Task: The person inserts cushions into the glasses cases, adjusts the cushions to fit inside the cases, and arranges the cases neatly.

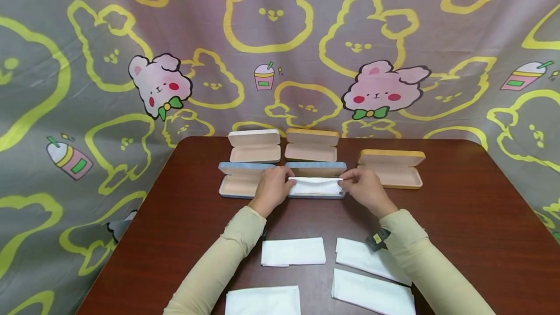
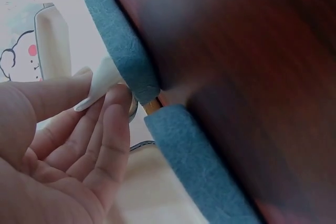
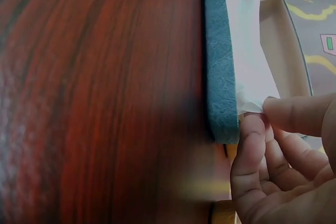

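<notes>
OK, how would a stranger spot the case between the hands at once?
On the dark red-brown wooden table, open oblong hinged cases sit toward the far edge. Of two blue ones, take the right blue case. Unlike its neighbours, it has a folded white cloth across it, pinched by left hand and right hand.
</notes>
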`<state>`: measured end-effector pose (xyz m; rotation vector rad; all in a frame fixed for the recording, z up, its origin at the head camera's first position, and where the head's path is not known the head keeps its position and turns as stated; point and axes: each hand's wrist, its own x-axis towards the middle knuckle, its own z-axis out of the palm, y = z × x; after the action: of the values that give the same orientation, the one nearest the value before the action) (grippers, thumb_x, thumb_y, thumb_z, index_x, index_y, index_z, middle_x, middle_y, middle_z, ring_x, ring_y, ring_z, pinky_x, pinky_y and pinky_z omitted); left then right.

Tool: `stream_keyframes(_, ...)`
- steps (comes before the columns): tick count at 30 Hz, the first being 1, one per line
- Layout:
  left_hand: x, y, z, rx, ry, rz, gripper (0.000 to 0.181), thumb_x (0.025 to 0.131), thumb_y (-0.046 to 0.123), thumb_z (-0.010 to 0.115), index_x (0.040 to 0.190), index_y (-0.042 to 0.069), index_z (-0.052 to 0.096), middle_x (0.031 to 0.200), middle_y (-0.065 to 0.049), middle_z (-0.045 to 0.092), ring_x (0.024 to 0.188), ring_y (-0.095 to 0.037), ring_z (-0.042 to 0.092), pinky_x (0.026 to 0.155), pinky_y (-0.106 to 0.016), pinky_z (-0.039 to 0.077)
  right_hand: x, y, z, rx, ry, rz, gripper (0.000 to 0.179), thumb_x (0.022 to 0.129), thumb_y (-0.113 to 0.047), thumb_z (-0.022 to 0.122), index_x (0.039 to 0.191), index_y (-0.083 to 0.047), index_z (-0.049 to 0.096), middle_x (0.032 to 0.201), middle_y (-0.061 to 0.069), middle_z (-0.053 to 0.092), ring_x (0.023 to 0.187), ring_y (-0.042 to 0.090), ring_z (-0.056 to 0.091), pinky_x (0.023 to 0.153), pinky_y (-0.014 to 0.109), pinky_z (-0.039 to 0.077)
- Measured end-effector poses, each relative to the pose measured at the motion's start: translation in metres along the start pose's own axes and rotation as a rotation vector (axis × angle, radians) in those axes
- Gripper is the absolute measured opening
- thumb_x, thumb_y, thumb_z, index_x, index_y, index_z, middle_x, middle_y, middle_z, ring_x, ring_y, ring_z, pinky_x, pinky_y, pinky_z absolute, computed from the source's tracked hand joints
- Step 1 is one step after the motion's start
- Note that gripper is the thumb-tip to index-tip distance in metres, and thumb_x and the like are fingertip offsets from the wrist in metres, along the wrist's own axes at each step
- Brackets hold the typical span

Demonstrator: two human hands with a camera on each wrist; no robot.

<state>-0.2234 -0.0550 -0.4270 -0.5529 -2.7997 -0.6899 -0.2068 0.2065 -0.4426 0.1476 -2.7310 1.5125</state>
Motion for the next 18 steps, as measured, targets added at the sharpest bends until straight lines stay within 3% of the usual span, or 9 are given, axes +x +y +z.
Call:
stream_keyframes(4,-0.0007,0.0013,0.0007,0.033,0.008,-0.009,0.009,0.089,0.018,0.078,0.091,0.009,0.076,0.086,-0.005,0.074,0.085,-0.032,0.069,0.082,-0.044,0.052,0.0013,0.0008,0.0015,-0.012,0.001,0.018,0.011,0.090,-0.008,0.073,0.097,0.001,0.073,0.088,0.010,0.067,0.068,0.021,0.057,0.058,0.033,0.048)
stream_keyframes(11,-0.0011,0.0025,0.0035,0.125,0.067,0.039,0.011,0.089,0.016,0.079,0.095,0.006,0.078,0.087,-0.010,0.075,0.077,-0.031,0.071,0.070,-0.043,0.057,0.0038,0.0004,0.0041,-0.031,0.047,0.020,0.011,0.088,-0.008,0.075,0.093,0.001,0.074,0.087,0.010,0.067,0.065,0.018,0.059,0.057,0.031,0.047)
stream_keyframes(18,0.0014,0.0006,0.0039,0.159,0.058,0.046,0.013,0.088,0.016,0.079,0.080,0.008,0.074,0.074,-0.010,0.071,0.069,-0.033,0.069,0.063,-0.045,0.054,0.0064,-0.0016,0.0063,-0.093,0.098,0.016,0.013,0.087,-0.011,0.077,0.091,0.001,0.076,0.081,0.008,0.069,0.059,0.015,0.058,0.054,0.031,0.046)
